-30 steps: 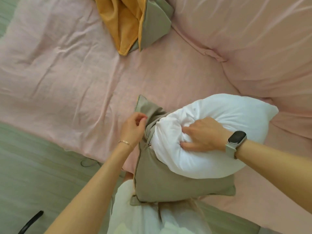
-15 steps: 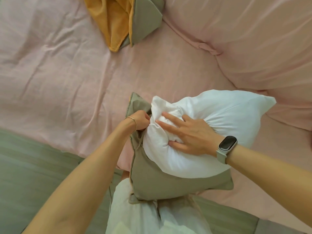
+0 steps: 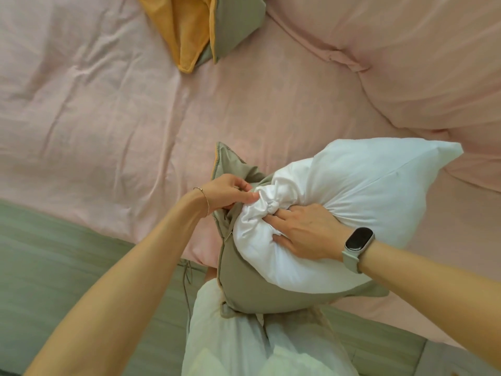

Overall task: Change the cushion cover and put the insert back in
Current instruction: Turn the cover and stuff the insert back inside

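A white cushion insert [image 3: 360, 185] lies partly inside a grey-beige cover [image 3: 252, 289] at the near edge of the bed. Its lower left end is tucked into the cover's open zipped side; the rest sticks out to the upper right. My left hand [image 3: 230, 192] grips the cover's edge at the opening, thumb against the bunched white fabric. My right hand [image 3: 303, 232], a watch on its wrist, presses into the insert with its fingertips dug into the bunched end.
A second cover, orange and grey [image 3: 200, 28], lies crumpled at the far side of the pink bedsheet [image 3: 108, 118]. Pink pillows [image 3: 406, 63] fill the upper right. Green flooring [image 3: 67, 267] runs along the bed's near edge; my pale-clothed lap [image 3: 244, 343] sits below the cover.
My right hand has slid toward the opening, pushing the insert's bunched end deeper. My left hand has shifted its grip up the cover's edge, closer to the insert.
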A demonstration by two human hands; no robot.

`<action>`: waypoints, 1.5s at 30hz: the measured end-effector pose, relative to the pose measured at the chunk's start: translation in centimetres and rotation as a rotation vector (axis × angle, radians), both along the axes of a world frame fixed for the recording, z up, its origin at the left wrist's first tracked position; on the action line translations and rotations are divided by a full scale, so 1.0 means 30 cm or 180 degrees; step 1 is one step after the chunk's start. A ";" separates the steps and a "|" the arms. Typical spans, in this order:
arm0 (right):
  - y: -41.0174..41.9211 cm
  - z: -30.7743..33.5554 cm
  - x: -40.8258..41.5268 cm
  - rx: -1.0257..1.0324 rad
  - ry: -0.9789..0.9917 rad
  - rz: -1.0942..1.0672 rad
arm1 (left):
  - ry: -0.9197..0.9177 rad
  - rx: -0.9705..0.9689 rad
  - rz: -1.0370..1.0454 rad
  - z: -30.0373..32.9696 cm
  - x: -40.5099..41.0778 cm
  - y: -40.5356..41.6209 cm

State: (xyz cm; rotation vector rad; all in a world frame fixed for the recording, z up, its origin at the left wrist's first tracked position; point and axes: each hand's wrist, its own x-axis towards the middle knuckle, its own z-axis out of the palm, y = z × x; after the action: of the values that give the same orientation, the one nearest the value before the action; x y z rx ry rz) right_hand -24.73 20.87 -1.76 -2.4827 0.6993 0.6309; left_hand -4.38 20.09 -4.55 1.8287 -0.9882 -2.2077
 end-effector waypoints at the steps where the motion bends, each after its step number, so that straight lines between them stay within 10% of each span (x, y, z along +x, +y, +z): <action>1: -0.001 -0.001 0.002 -0.0052 -0.0059 -0.0009 | -0.0120 -0.0054 -0.0086 0.002 0.000 -0.002; 7: 0.007 0.057 -0.057 -0.0212 -0.0812 -0.0833 | -0.1221 -0.0897 -0.0566 0.016 -0.089 0.002; 24: 0.032 0.034 -0.001 -0.0309 -0.0155 -0.0462 | -0.1673 -0.0782 -0.0834 0.030 -0.098 0.019; 30: 0.034 -0.001 -0.010 -0.0555 -0.0469 -0.0460 | -0.0445 0.0302 0.0927 0.040 -0.056 0.012; 39: -0.062 -0.120 0.158 -0.0510 0.0113 -0.0607 | -0.0596 -0.0364 0.1132 0.091 -0.123 0.055; 45: -0.018 -0.063 0.049 -0.0902 -0.0881 -0.1115 | -0.0989 -0.0727 0.1711 0.068 -0.187 0.100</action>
State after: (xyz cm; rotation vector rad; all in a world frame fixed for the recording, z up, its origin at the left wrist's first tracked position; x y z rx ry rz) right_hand -23.25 20.34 -3.66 -2.5343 1.1395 0.0594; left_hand -10.01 23.10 -2.51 2.0574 -0.6463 -1.4748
